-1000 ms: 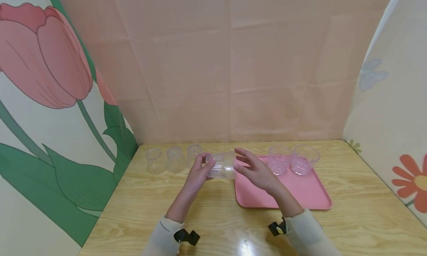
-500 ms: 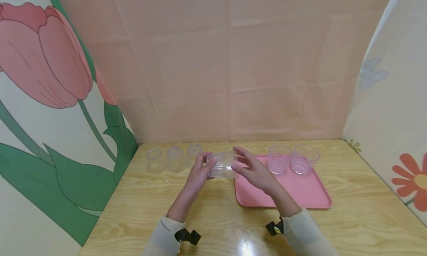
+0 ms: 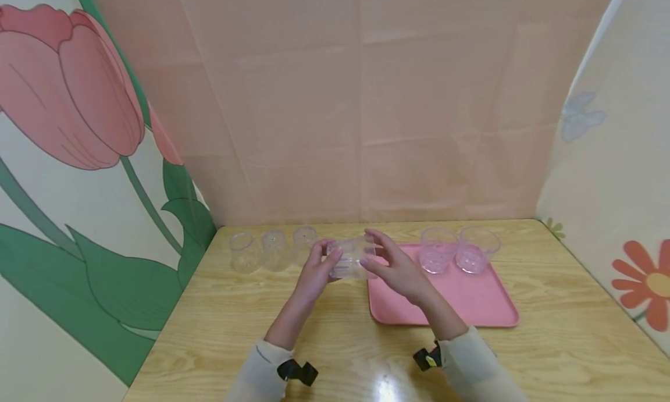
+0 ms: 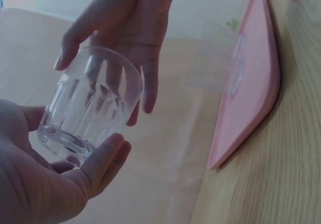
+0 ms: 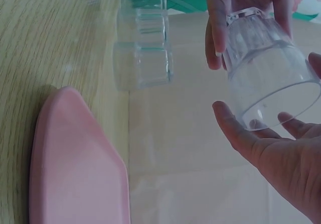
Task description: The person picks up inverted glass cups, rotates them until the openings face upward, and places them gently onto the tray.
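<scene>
Clear glass (image 3: pixel 352 258) mid-frame, held sideways above table (image 3: pixel 293 320), just left of pink tray (image 3: pixel 471 306). Left hand (image 3: pixel 319 268) grips base; right hand (image 3: pixel 395 268) fingers spread at rim, touching. Two glasses (image 3: pixel 456 251) on tray; three glasses (image 3: pixel 272 249) remaining upper left on table.

No writing, label, brand mark, number or sign can be read in any of the three views. The clear ribbed plastic cup (image 3: pixel 352 260), the pink square plastic tray (image 3: pixel 471 303) and the pale wooden desk (image 3: pixel 314 326) carry no print (the side walls bear only painted flowers, no lettering).
</scene>
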`<state>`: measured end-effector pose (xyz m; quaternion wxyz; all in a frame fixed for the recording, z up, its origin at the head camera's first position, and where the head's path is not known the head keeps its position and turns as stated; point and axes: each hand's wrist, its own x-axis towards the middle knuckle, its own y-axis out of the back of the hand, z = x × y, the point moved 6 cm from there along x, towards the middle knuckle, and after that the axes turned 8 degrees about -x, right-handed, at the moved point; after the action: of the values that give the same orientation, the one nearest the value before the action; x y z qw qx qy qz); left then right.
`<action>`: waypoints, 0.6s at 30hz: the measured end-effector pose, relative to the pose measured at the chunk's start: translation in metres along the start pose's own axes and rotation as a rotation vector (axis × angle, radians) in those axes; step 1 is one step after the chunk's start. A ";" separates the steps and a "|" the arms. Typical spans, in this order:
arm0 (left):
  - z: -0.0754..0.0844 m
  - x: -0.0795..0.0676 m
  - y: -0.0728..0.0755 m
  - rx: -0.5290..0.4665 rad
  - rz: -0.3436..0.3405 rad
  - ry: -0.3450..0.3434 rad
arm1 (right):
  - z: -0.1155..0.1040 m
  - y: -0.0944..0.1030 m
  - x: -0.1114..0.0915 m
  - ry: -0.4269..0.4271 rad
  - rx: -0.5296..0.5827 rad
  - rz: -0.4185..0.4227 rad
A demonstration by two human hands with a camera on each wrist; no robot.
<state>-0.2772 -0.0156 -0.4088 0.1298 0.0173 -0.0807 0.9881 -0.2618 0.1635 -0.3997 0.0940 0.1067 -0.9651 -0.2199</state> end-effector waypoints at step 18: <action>-0.008 0.004 -0.002 -0.011 -0.001 0.008 | 0.002 -0.001 0.002 -0.029 0.028 0.010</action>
<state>-0.2810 -0.0117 -0.4164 0.1306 0.0126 -0.0854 0.9877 -0.2643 0.1628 -0.4013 0.0795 0.1000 -0.9698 -0.2076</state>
